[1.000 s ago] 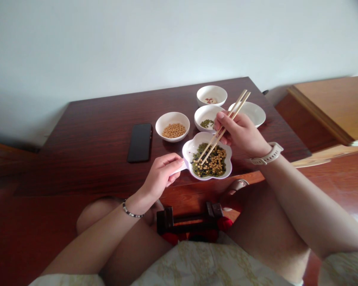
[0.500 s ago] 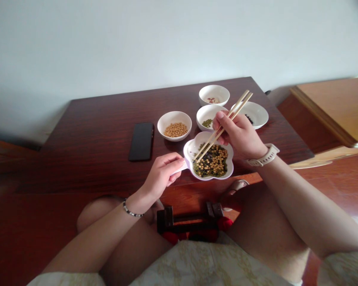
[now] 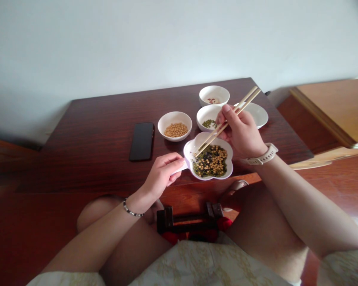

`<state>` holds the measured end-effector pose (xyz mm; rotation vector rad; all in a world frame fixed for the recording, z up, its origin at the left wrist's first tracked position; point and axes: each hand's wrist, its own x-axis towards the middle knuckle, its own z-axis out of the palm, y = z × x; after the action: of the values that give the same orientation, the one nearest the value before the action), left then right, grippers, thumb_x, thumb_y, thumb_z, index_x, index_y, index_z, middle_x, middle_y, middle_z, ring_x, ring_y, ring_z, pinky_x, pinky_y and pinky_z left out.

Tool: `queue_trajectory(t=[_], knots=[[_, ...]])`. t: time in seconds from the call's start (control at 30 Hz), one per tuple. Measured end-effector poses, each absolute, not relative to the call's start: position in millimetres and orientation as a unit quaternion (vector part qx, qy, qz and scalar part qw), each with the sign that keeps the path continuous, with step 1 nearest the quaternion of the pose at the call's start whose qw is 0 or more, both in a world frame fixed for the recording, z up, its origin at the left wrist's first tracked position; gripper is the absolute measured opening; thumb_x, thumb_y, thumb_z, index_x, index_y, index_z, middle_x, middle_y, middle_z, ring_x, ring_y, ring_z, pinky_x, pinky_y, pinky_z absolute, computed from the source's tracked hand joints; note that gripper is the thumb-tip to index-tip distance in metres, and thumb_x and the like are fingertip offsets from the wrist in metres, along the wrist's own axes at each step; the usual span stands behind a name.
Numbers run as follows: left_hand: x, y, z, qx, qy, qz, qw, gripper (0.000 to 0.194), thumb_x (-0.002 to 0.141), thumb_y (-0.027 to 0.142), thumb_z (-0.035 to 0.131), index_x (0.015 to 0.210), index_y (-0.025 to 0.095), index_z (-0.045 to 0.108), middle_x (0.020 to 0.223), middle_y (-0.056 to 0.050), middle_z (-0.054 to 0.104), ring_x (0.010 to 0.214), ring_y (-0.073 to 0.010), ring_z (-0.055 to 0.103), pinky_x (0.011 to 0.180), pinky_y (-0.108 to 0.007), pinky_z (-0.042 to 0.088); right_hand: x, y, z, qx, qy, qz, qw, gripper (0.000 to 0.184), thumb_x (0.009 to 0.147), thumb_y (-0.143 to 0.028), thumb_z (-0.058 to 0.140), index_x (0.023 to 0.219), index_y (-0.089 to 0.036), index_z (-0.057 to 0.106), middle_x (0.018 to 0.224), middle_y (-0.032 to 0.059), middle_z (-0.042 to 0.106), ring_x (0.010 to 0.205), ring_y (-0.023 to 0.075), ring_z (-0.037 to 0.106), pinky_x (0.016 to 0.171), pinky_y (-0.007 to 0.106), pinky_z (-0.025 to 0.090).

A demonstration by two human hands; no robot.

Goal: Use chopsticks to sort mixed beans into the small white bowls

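My left hand [image 3: 162,174] is closed around the short handle of a white, flower-shaped bowl [image 3: 230,159] with a lilac outside. Mixed beans [image 3: 211,161], yellow, green and black, lie in that bowl. Between the fingers of my right hand [image 3: 241,129] is a pair of wooden chopsticks [image 3: 243,104]. Their tips reach into the flower-shaped bowl, at the left edge of the beans. Whether a bean is pinched between the tips is too small to tell. Just behind my right hand stands a white bowl of green beans [image 3: 209,123], partly covered by the fingers.
A white bowl of yellow soybeans [image 3: 176,130] stands left of centre, with a black phone [image 3: 141,142] beside it. Farther back are a bowl with reddish and pale bits [image 3: 213,101] and a white dish [image 3: 260,114] partly behind my hand. A wooden cabinet [image 3: 336,107] adjoins the right.
My right hand has shifted slightly right, and the chopstick tips have moved up and a little left in the flower-shaped bowl. My left hand has stayed on the handle.
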<state>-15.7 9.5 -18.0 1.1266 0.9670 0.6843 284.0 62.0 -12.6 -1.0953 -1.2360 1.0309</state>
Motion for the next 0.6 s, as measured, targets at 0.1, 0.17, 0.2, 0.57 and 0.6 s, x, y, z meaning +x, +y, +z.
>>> queue_trajectory(t=[0.1, 0.17, 0.2, 0.57, 0.6], knots=[[-16.3, 9.9, -16.8, 0.504, 0.435, 0.294, 0.686, 0.041, 0.110, 0.053, 0.093, 0.091, 0.022, 0.074, 0.065, 0.007, 0.051, 0.058, -0.0107, 0.034, 0.057, -0.025, 0.022, 284.0, 70.7, -15.4, -0.451, -0.500, 0.418, 0.610, 0.069, 0.111, -0.094, 0.089, 0.094, -0.032, 0.064, 0.078, 0.0011, 0.054, 0.059, 0.0182, 0.049, 0.049, 0.037, 0.040], [-16.7, 10.0, -16.4, 0.505, 0.434, 0.288, 0.689, 0.041, 0.110, 0.052, 0.093, 0.091, 0.021, 0.074, 0.064, 0.007, 0.051, 0.059, -0.0108, 0.035, 0.058, -0.025, 0.022, 284.4, 79.0, -20.0, -0.446, -0.493, 0.386, 0.640, 0.072, 0.110, -0.099, 0.085, 0.095, -0.032, 0.064, 0.080, 0.0017, 0.055, 0.062, 0.0192, 0.054, 0.051, 0.036, 0.043], [-16.8, 10.1, -16.4, 0.505, 0.432, 0.287, 0.689, 0.040, 0.110, 0.051, 0.093, 0.091, 0.021, 0.074, 0.064, 0.007, 0.051, 0.059, -0.0109, 0.035, 0.058, -0.025, 0.022, 284.2, 83.5, -22.6, -0.447, -0.493, 0.370, 0.649, 0.074, 0.109, -0.102, 0.083, 0.096, -0.032, 0.065, 0.081, 0.0021, 0.056, 0.064, 0.0202, 0.057, 0.051, 0.036, 0.044], [-17.3, 11.3, -17.4, 0.493, 0.421, 0.295, 0.702, 0.036, 0.110, 0.047, 0.094, 0.093, 0.020, 0.077, 0.066, 0.007, 0.052, 0.060, -0.0112, 0.036, 0.059, -0.027, 0.021, 249.7, 81.3, -12.2, -0.423, -0.491, 0.315, 0.693, 0.055, 0.121, -0.085, 0.082, 0.103, -0.033, 0.073, 0.081, 0.0012, 0.062, 0.064, 0.0220, 0.063, 0.058, 0.041, 0.049], [-17.4, 11.4, -16.7, 0.491, 0.421, 0.294, 0.704, 0.036, 0.110, 0.047, 0.095, 0.093, 0.020, 0.078, 0.066, 0.007, 0.052, 0.060, -0.0111, 0.036, 0.059, -0.027, 0.021, 248.4, 71.7, -8.7, -0.414, -0.494, 0.300, 0.704, 0.050, 0.122, -0.080, 0.084, 0.104, -0.034, 0.075, 0.083, 0.0023, 0.064, 0.065, 0.0229, 0.064, 0.058, 0.043, 0.049]])
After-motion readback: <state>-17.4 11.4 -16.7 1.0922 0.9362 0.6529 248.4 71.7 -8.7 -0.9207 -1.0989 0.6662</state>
